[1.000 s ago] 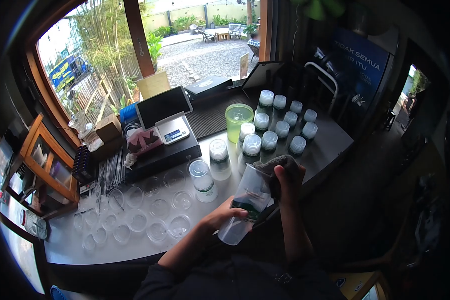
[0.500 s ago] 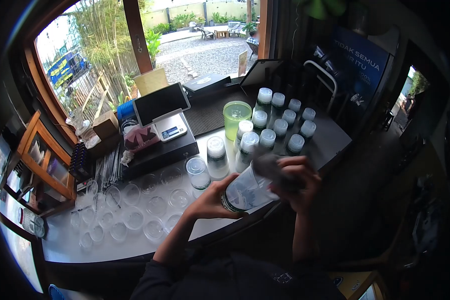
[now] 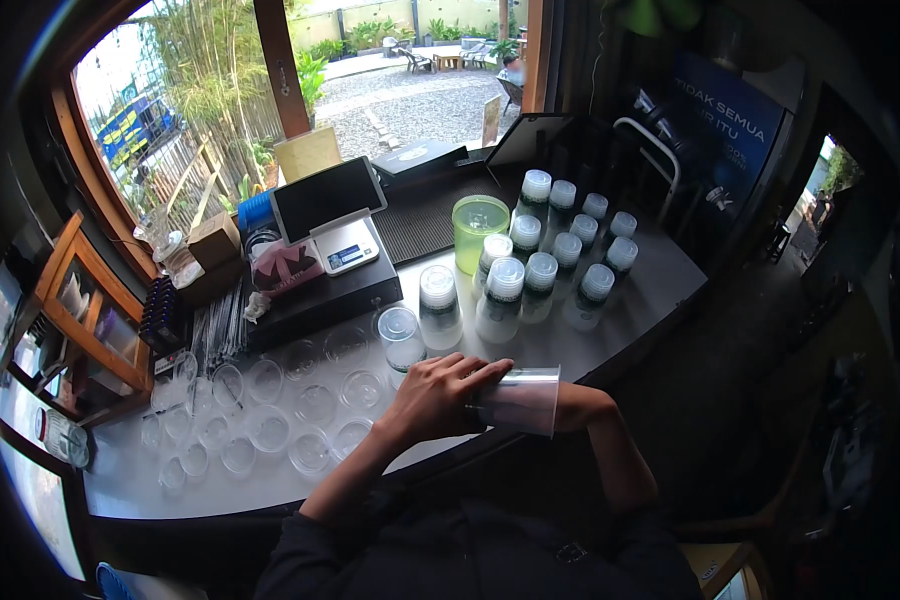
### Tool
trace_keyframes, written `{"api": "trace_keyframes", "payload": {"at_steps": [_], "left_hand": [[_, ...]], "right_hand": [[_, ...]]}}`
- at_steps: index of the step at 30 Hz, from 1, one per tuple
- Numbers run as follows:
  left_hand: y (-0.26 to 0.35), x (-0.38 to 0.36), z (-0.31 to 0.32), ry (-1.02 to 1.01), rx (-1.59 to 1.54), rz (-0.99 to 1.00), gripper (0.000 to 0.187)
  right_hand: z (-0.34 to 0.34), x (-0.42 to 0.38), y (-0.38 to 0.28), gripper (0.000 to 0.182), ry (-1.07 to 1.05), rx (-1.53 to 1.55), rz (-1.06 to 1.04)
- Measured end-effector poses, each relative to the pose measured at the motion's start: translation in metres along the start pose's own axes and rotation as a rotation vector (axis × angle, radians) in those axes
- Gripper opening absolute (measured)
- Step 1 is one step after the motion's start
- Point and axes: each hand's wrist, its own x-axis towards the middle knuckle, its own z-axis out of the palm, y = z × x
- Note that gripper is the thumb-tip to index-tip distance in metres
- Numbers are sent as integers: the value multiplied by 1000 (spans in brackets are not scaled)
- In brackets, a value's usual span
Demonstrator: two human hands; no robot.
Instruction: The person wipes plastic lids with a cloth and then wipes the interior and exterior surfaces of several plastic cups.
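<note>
My left hand is wrapped round a clear plastic cup, tipped on its side with its mouth to the right. Behind the cup is my right hand; only its wrist side shows, and its fingers are hidden by the cup. The dark object that it held is out of sight. Just beyond my left hand stands a clear cup, beside a taller stack of lidded-looking cups with dark green bands.
Several more cup stacks stand at the right by a green tub. Clear round lids are spread across the counter's left side. At the back are a tablet, a white scale and a black box.
My right hand has moved left and behind the cup, taking the dark object out of view. My left hand has turned the cup flatter, its back now facing up.
</note>
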Motion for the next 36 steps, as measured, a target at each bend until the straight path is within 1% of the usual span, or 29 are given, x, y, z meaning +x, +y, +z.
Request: {"api": "trace_keyframes", "payload": {"at_steps": [2, 4, 6, 7, 8, 10, 11, 12, 13, 14, 15, 16, 17, 18, 19, 21, 22, 24, 25, 26, 27, 29, 30, 31, 32, 33, 34, 35, 36], "left_hand": [[-2, 1, -4, -1, -51, -37, 80], [-4, 0, -16, 6, -128, -112, 81], [-6, -2, -24, -7, -213, -171, 79], [-6, -3, -22, 11, -318, -175, 78], [-9, -5, -17, 29, -420, -174, 77], [-15, -8, -6, 52, -653, -182, 73], [-15, -13, 12, 177, -873, -288, 61], [-14, -14, 18, 209, -1271, -452, 57], [-13, -15, 22, 238, -1671, -619, 55], [-9, -10, 32, 355, -1790, -619, 58], [-2, -2, 35, 425, -1820, -662, 59], [9, 5, 36, 494, -1851, -708, 59], [21, 11, 37, 562, -1883, -757, 59], [32, 15, 38, 647, -1971, -799, 57], [35, 17, 31, 631, -1879, -787, 56], [34, 16, 30, 661, -1900, -731, 55], [38, 18, 30, 698, -1901, -743, 55], [49, 23, 27, 776, -1905, -760, 55], [48, 28, 24, 870, -1951, -772, 56], [46, 36, 18, 964, -1995, -786, 57], [44, 41, 15, 1057, -2037, -799, 58], [27, 38, 29, 941, -1819, -608, 57], [28, 37, 36, 902, -1650, -474, 62], [29, 35, 45, 860, -1477, -348, 68], [23, 26, 59, 714, -1228, -262, 68], [16, 22, 67, 650, -1130, -155, 67], [11, 18, 73, 596, -1036, -44, 67], [10, 18, 77, 574, -1223, -70, 68], [12, 18, 76, 580, -1320, -111, 64]], "right_hand": [[-10, -3, -7, 31, 36, 35, 89], [-39, -6, -43, 33, 37, 139, 224], [-41, -13, -53, 35, 276, 102, 62], [-41, -17, -57, 37, 395, 83, -19], [-44, -22, -60, 39, 418, 105, -21], [-29, -22, -32, 38, 811, 681, -416], [-20, -24, -22, 38, 991, 974, -621], [-14, -27, -23, 38, 1249, 969, -613], [-8, -14, -32, 36, 1581, 874, -509], [4, 10, -47, 34, 1905, 756, -388], [13, 30, -56, 33, 2217, 612, -250], [26, 35, -57, 26, 1991, 182, -141], [43, 36, -56, 22, 1720, -213, -32], [57, 40, -54, 21, 1483, -246, -54], [64, 41, -51, 26, 1245, -275, -75], [67, 38, -47, 29, 1261, -357, -155], [70, 37, -45, 30, 1270, -395, -193], [79, 34, -39, 28, 1403, -353, -183], [87, 32, -33, 26, 1464, -332, -180], [102, 33, -23, 22, 1532, -134, -75], [118, 34, -13, 22, 1599, 74, 18], [121, 28, -3, 29, 1471, 638, 227], [119, 35, 15, 36, 1778, 815, 411], [106, 34, 9, 38, 1620, 1069, 320], [86, 27, -3, 41, 1443, 1313, 223], [69, 21, -15, 43, 1251, 1542, 121], [58, 15, -25, 44, 1155, 1505, 180], [56, 10, -22, 44, 1109, 1557, 166], [56, 5, -17, 43, 1060, 1604, 153]]}}
